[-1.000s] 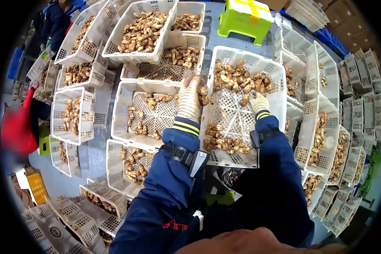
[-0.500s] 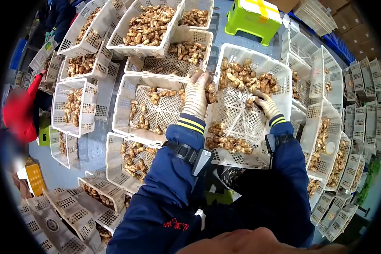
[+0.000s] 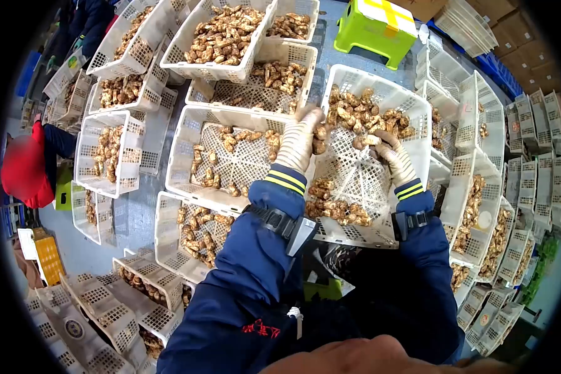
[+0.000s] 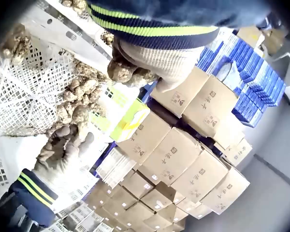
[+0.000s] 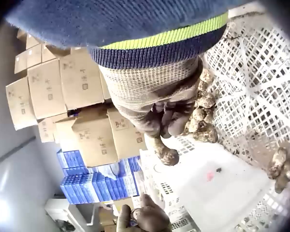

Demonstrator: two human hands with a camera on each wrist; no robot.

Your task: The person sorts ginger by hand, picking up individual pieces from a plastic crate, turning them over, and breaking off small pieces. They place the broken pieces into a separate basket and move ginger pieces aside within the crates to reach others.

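Observation:
Both my hands wear pale knit gloves with dark, soiled fingers. In the head view my right hand (image 3: pixel 394 157) pinches a brown-capped mushroom (image 3: pixel 364 142) over a white slatted crate (image 3: pixel 355 171). The right wrist view has that mushroom (image 5: pixel 165 154) poking out below the curled fingertips (image 5: pixel 176 126). Over the rim between this crate and the left one (image 3: pixel 230 163), my left hand (image 3: pixel 298 142) holds mushrooms (image 4: pixel 122 71), caps facing out. A pile of mushrooms (image 3: pixel 355 111) fills the crate's far end, and a smaller cluster (image 3: pixel 330 202) lies near its close left corner.
More crates of mushrooms stand at left, some stacked, with a heaped one (image 3: pixel 224 37) at the back. Further crates (image 3: pixel 467 206) line the right side. A green step stool (image 3: pixel 374 31) stands behind. Cardboard boxes (image 4: pixel 174 154) are stacked beyond. A person in red (image 3: pixel 28 165) is at far left.
My right hand has drawn a mushroom from the pile's near edge, and it now shows more fully at the fingertips. My left hand keeps its mushrooms near the rim. The head view has shifted slightly.

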